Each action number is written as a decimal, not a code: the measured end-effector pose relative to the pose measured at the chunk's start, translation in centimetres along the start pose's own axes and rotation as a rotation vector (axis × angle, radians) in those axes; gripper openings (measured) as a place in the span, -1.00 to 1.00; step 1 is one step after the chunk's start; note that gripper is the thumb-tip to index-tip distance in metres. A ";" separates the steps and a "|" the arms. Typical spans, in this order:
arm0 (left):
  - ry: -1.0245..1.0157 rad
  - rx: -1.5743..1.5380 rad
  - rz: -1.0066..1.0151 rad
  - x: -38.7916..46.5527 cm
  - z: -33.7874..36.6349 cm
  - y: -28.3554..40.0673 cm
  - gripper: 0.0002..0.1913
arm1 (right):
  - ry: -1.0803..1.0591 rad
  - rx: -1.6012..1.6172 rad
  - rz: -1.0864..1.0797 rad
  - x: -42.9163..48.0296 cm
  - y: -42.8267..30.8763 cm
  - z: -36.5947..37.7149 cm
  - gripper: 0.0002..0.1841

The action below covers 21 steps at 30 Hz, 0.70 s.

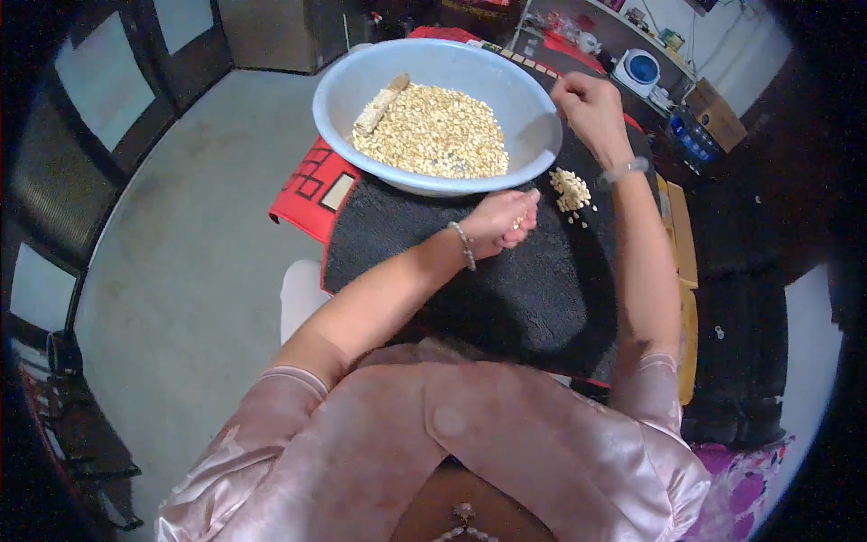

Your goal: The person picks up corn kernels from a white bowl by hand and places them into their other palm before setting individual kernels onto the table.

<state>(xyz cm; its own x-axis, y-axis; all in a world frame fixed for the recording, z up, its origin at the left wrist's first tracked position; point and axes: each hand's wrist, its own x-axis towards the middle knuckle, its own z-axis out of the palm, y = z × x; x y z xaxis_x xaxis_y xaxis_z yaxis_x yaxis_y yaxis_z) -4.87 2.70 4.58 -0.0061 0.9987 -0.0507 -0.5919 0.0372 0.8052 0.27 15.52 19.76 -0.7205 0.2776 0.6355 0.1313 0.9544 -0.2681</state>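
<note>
A large light-blue plastic basin rests on a dark cloth and holds many pale yellow corn kernels. A stripped corn cob lies on them at the left side. My left hand is curled just below the basin's near rim, with a few kernels showing in its fingers. At the basin's right rim is my right hand, its fingers bent in; whether it holds anything is hidden. Between the hands, a small pile of kernels lies on the cloth, with several loose ones beside it.
The dark cloth covers the table, over a red patterned cloth at the left. Behind on the right stand shelves with household things, a cardboard box and a large water bottle. Yellow furniture edges the table's right side.
</note>
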 end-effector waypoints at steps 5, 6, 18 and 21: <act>-0.125 -0.493 -0.052 0.7 -1.0 -0.3 -0.75 | 0.319 0.597 0.283 -6.4 4.3 0.2 -0.81; -0.068 -0.690 -0.094 0.9 -0.9 -0.4 -0.76 | 0.339 0.636 0.309 -7.4 4.5 1.0 -0.79; 0.021 -0.648 0.211 0.4 0.4 -0.2 -0.55 | 0.003 0.738 0.329 -11.3 3.8 2.2 -0.82; 0.055 -0.595 0.210 0.5 0.4 -0.3 -0.54 | -0.209 0.547 0.233 -11.5 3.8 2.6 -0.89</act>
<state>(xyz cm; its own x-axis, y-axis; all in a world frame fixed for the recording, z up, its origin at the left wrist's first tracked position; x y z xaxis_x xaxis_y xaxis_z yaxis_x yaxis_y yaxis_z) -4.42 3.22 4.54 -0.2031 0.9787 0.0302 -0.9201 -0.2013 0.3359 7.29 15.70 9.52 -0.8401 0.3914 0.3757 -0.0269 0.6616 -0.7494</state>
